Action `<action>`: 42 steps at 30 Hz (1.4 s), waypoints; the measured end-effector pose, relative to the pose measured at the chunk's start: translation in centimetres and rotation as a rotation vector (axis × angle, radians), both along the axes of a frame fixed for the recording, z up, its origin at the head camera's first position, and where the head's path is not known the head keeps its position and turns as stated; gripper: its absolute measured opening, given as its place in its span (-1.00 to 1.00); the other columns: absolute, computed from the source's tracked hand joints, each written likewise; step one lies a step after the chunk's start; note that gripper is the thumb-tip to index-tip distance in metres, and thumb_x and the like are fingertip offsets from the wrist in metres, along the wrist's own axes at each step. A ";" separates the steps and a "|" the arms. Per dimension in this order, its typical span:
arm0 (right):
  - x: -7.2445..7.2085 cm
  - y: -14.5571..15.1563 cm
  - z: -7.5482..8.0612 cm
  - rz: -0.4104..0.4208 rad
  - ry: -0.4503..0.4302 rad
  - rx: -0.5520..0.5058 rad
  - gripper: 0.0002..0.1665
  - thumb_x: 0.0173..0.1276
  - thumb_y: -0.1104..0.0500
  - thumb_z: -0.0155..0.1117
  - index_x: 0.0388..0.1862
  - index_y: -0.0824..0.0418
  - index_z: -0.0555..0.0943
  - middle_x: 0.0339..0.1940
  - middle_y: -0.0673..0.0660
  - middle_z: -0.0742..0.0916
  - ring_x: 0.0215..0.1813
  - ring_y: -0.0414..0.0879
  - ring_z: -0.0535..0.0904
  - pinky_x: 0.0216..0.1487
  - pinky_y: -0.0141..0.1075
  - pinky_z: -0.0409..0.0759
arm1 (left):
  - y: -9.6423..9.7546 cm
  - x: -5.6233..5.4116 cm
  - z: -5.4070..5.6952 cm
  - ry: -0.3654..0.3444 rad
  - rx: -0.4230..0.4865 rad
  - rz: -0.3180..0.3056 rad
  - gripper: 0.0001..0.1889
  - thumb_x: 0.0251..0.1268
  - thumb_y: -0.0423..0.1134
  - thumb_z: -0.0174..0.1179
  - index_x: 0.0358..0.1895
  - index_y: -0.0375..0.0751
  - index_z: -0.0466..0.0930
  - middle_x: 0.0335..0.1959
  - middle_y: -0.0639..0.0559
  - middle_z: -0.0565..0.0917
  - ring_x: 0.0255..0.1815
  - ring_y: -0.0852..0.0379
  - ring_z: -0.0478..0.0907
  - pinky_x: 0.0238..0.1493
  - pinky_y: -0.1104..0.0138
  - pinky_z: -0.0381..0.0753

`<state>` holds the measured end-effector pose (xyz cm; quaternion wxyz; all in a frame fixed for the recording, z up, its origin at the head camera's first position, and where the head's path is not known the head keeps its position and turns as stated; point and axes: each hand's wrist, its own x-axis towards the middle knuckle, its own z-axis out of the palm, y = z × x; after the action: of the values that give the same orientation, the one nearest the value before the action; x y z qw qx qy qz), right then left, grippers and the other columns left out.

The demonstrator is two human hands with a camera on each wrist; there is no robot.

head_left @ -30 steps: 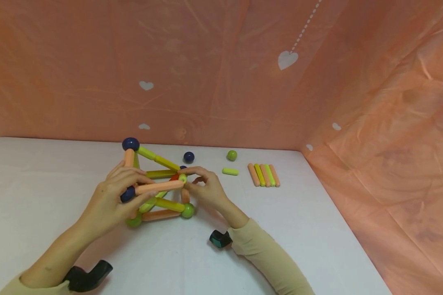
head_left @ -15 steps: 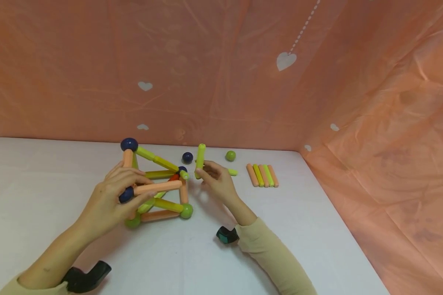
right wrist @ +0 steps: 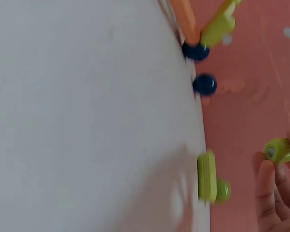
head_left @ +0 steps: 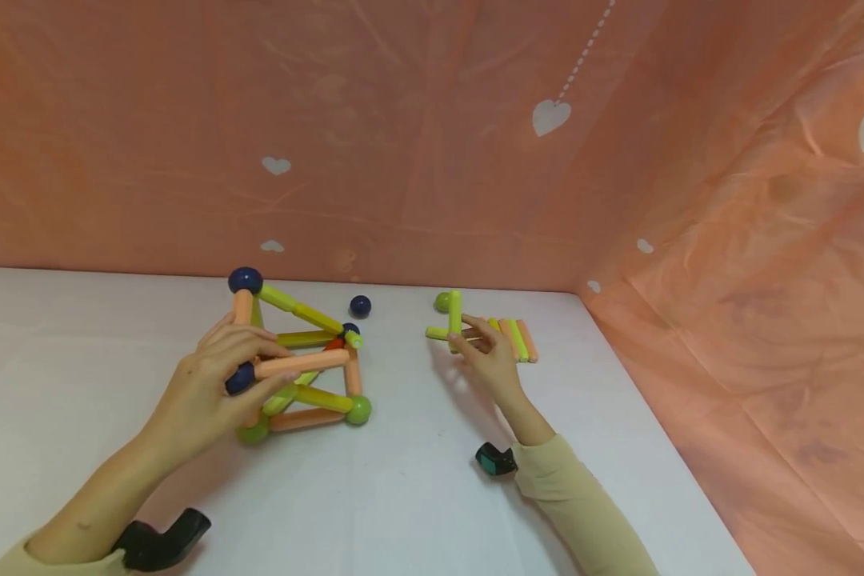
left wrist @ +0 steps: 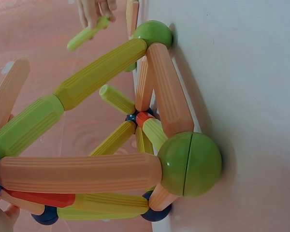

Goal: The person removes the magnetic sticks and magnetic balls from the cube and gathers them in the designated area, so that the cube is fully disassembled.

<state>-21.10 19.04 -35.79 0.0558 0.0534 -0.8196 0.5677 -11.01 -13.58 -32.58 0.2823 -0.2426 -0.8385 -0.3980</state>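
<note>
Left hand (head_left: 219,376) at the near-left side of the frame of rods and balls (head_left: 306,362), thumb and fingers clamped about a dark blue corner ball (head_left: 241,378) and the root of a salmon rod. Frame stands on the desk (head_left: 403,496), mostly beyond and to the right of this hand; a green corner ball (left wrist: 191,164) touches the desk below it. On the frame, right of the left hand, a short lime stub (left wrist: 117,99) juts from another blue ball, outer end free. Right hand (head_left: 491,356) well to the right of the frame, thumb and fingertips pinching a lime-green stick (head_left: 455,316), roughly upright in the head view; a silvery disc (right wrist: 270,152) shows in its end from the right wrist. Just left of the right hand, partly behind the held piece, a second lime stick (head_left: 436,333) lies on the desk; beyond it a loose green ball (head_left: 442,302). Farther left of that hand, a loose blue ball (head_left: 360,306). Just right of the right hand, a row of sticks (head_left: 522,340) side by side, salmon, yellow and lime, partly covered by the hand.
</note>
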 end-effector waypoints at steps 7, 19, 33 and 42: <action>-0.6 3.4 -0.5 -0.087 0.058 -0.021 -0.49 0.27 0.34 0.30 0.23 0.27 0.53 -0.24 0.30 0.67 -0.41 -0.33 0.63 -0.32 -0.33 0.67 | 0.0 0.0 0.1 -0.007 0.002 -0.001 -0.71 -0.11 -0.42 0.47 -0.26 -0.15 0.66 -0.27 0.07 0.67 -0.04 0.27 0.45 0.50 0.26 0.01; -1.7 8.4 -0.2 -0.274 0.077 0.076 -0.57 0.30 0.22 0.31 0.16 0.23 0.60 -0.30 0.21 0.71 -0.44 -0.25 0.66 -0.41 -0.44 0.62 | 0.1 0.0 0.2 -0.027 0.017 0.000 -0.73 -0.08 -0.41 0.47 -0.26 -0.14 0.66 -0.23 0.03 0.66 0.01 0.25 0.44 0.49 0.16 0.06; -3.4 12.4 -0.4 -0.406 -0.237 0.247 -0.53 0.29 0.11 0.30 0.12 0.33 0.60 -0.64 -0.11 0.61 -0.63 -0.34 0.50 -0.54 -0.51 0.49 | 0.0 -0.1 -0.1 -0.012 -0.001 0.004 -0.72 -0.11 -0.41 0.47 -0.26 -0.17 0.66 -0.27 0.06 0.66 -0.06 0.25 0.46 0.50 0.28 0.00; -3.9 12.8 -1.0 -0.403 -0.313 0.328 -0.50 0.32 0.03 0.26 0.09 0.35 0.61 -0.44 0.10 0.70 -0.61 -0.32 0.50 -0.52 -0.50 0.50 | -0.1 -0.1 -0.1 -0.011 0.013 -0.003 -0.73 -0.09 -0.40 0.47 -0.27 -0.15 0.66 -0.26 0.07 0.67 -0.04 0.25 0.47 0.50 0.26 0.01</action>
<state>-24.96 31.84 -36.75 0.0310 -0.1900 -0.8931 0.4066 -11.10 -13.63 -32.68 0.2787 -0.2396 -0.8372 -0.4051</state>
